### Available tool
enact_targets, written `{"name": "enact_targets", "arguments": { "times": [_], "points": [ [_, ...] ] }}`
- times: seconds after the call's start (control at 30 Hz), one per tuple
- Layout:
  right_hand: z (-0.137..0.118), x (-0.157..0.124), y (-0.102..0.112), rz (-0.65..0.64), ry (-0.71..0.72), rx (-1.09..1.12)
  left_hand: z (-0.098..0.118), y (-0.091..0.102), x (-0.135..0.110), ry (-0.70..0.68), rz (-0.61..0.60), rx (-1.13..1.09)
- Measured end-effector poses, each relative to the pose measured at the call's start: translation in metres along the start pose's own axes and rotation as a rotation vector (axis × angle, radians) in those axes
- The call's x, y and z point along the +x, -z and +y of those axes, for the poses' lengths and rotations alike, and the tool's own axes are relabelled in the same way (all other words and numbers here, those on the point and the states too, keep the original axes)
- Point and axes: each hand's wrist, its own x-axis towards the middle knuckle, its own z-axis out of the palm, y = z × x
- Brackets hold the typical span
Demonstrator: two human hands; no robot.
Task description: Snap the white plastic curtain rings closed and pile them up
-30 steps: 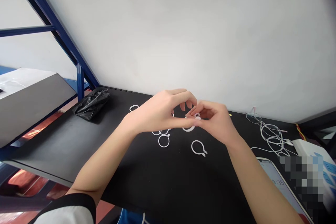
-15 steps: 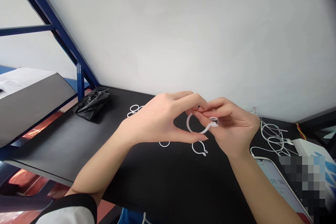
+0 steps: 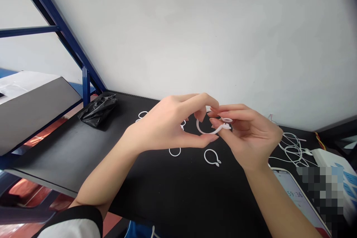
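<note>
Both my hands hold one white plastic ring (image 3: 209, 132) above the black table (image 3: 178, 189). It looks like a curtain ring with a small eyelet (image 3: 227, 119) at its right end. My left hand (image 3: 173, 121) curls round the ring's left side, fingers on top and thumb beneath. With the fingers and thumb, my right hand (image 3: 249, 134) pinches it near the eyelet end. Part of the ring is hidden behind my fingers. Just below lies another white ring (image 3: 212, 157) on the table, and a further ring (image 3: 174, 151) lies left of it.
More white rings (image 3: 143, 114) lie partly behind my left hand. A crumpled black plastic bag (image 3: 98, 111) sits at the back left. On the right are a phone (image 3: 292, 189), a tangled white cable (image 3: 292, 148) and a white box (image 3: 329, 158). A blue metal frame (image 3: 67, 41) rises at left.
My fingers have shifted their hold on the ring, and my hands are raised slightly. More of the ring on the table below now shows.
</note>
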Motion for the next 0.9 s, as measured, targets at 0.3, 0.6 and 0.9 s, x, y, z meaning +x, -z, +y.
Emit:
{"name": "enact_targets", "arguments": {
  "times": [0.3, 0.6, 0.9],
  "points": [
    [0.0012, -0.0034, 0.0038, -0.107, 0.004, 0.059, 0.0015, 0.0008, -0.0004, 0.011, 0.037, -0.035],
    [0.0001, -0.0022, 0.0059, -0.103, 0.010, 0.030, -0.0016, 0.0006, -0.0004, -0.015, 0.058, -0.005],
    [-0.0055, 0.0002, 0.0007, 0.039, 0.031, -0.081, -0.0047, 0.0011, 0.0002, -0.034, 0.119, 0.031]
  ]
}}
